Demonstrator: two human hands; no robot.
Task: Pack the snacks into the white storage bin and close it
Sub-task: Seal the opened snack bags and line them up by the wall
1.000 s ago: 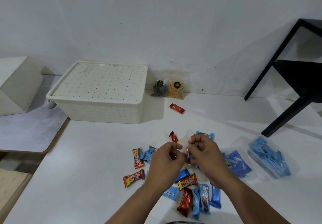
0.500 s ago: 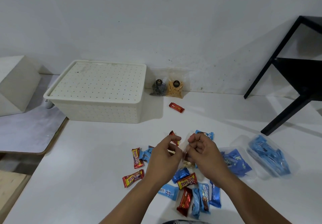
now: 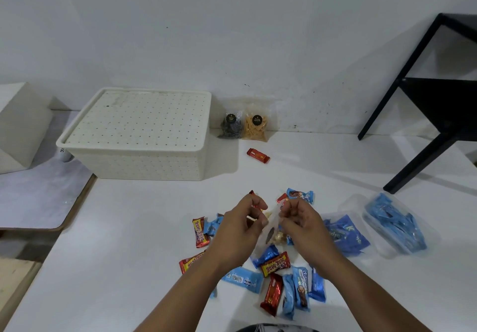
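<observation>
Packing not begun: white bin [image 3: 139, 135], upper left, lidded; snacks [image 3: 276, 267] strewn lower centre on the bench [image 3: 129, 254]. Left hand [image 3: 241, 231] and right hand [image 3: 302, 224] together pinch a clear pouch [image 3: 272, 233].

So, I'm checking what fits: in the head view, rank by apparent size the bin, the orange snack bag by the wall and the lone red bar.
1. bin
2. orange snack bag
3. red bar

plain white wall [image 3: 232, 34] with small dark specks, white worktop [image 3: 116, 241] against it, black-framed table [image 3: 438, 104] at right, pale box [image 3: 18, 125] at left, soft even light
</observation>
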